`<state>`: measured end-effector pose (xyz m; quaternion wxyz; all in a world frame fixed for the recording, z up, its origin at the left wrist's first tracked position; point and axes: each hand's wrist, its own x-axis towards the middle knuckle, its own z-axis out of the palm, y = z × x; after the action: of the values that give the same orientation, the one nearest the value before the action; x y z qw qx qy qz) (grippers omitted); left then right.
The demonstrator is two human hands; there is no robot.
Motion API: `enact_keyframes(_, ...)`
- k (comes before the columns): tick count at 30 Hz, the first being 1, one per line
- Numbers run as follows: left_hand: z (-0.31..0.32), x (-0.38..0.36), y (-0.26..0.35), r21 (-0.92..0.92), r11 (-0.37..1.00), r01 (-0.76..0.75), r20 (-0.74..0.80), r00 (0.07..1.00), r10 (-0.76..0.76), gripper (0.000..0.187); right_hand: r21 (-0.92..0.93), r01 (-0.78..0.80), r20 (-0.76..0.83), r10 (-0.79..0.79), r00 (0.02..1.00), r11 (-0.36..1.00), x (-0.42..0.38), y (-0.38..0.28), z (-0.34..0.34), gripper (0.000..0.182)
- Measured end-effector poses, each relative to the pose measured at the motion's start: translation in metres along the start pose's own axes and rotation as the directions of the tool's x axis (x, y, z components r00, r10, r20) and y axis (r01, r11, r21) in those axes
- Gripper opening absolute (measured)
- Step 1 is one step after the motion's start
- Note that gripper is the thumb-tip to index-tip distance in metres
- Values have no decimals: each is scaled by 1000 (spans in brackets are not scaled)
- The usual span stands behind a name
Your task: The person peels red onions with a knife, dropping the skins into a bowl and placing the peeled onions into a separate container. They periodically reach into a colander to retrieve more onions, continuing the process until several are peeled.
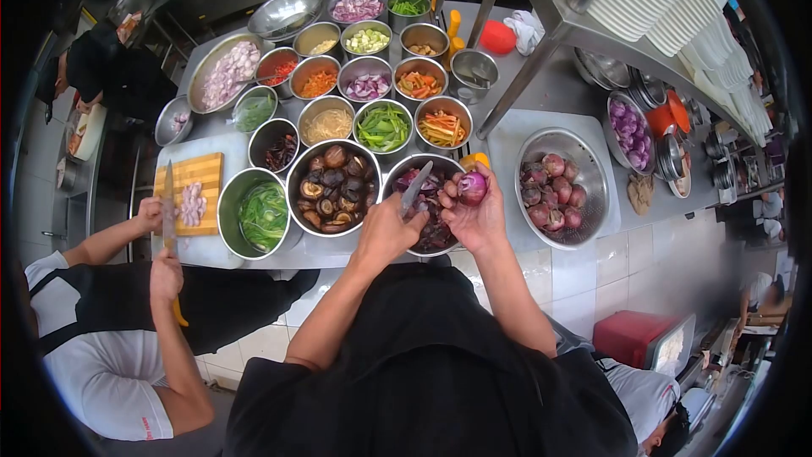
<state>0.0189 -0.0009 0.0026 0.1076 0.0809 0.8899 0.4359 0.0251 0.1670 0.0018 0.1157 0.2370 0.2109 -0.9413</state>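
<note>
My left hand [389,233] is closed round a knife [416,186], its blade pointing up and away from me. In my right hand [475,222] a purple onion [471,189] is gripped, its glossy surface showing. Both hands are over the near rim of a metal pot [391,176] containing dark purple onion skins [433,233]. To the right, a perforated metal colander [585,233] holds several unpeeled red onions [554,192].
Left of the pot stands a pot of mushrooms [334,186], then one of green leaves [262,216]. Several pots of cut vegetables [383,125] fill the table beyond. A co-worker's hand [167,275] holds a knife beside a cutting board [203,171]. A shelf post [524,85] rises at right.
</note>
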Motion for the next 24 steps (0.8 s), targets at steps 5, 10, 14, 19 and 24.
enact_keyframes(5,10,-4,11,-373,922,-103,9,993,114,36,63,-27,2,27,1000,998,2,4,0,35)
enact_keyframes(10,17,-5,16,-369,920,-132,90,980,176,31,112,8,-55,-2,998,994,-4,8,14,31)
enact_keyframes(14,22,-5,17,-333,926,-177,51,977,205,34,162,-12,69,1,998,987,3,10,-3,30)
enact_keyframes(19,21,-7,21,-321,935,-150,57,983,177,36,109,49,0,-49,999,993,-9,13,18,27)
enact_keyframes(24,18,-8,25,-309,931,-194,33,976,215,45,51,53,107,-59,993,997,-4,18,7,24)
